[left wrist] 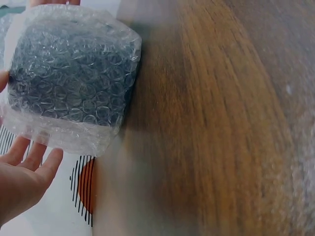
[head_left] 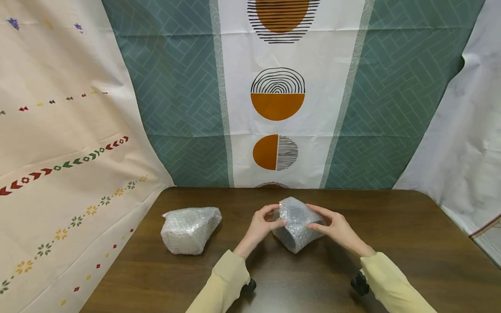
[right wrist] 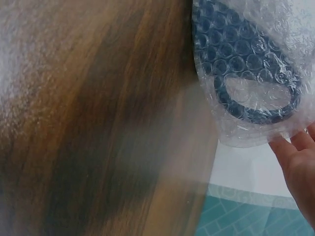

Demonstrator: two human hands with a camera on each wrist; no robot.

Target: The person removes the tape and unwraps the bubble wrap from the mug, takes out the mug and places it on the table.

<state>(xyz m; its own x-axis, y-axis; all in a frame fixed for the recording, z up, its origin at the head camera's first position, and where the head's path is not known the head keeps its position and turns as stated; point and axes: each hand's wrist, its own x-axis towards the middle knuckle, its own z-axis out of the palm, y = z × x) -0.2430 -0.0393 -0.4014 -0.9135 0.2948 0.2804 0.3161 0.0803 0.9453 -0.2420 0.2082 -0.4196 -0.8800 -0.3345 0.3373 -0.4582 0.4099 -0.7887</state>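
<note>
Between my hands is a dark mug wrapped in clear bubble wrap [head_left: 299, 219], tilted over the brown table. Its dark body [left wrist: 74, 73] fills the wrap in the left wrist view, and a loop handle [right wrist: 261, 98] shows through in the right wrist view. My left hand [head_left: 263, 224] grips the wrap from the left, thumb on the near side and fingers behind. On the opposite side, my right hand [head_left: 334, 224] holds it with spread thumb and fingers. A second bubble-wrapped bundle [head_left: 189, 230] lies apart on the left; what is inside it cannot be made out.
The dark wooden table [head_left: 391, 243] extends to both sides and toward me. Behind it hangs a green and white patterned cloth [head_left: 184, 108]. A cream embroidered cloth [head_left: 70, 174] borders the left side, and a white cloth [head_left: 469, 143] the right.
</note>
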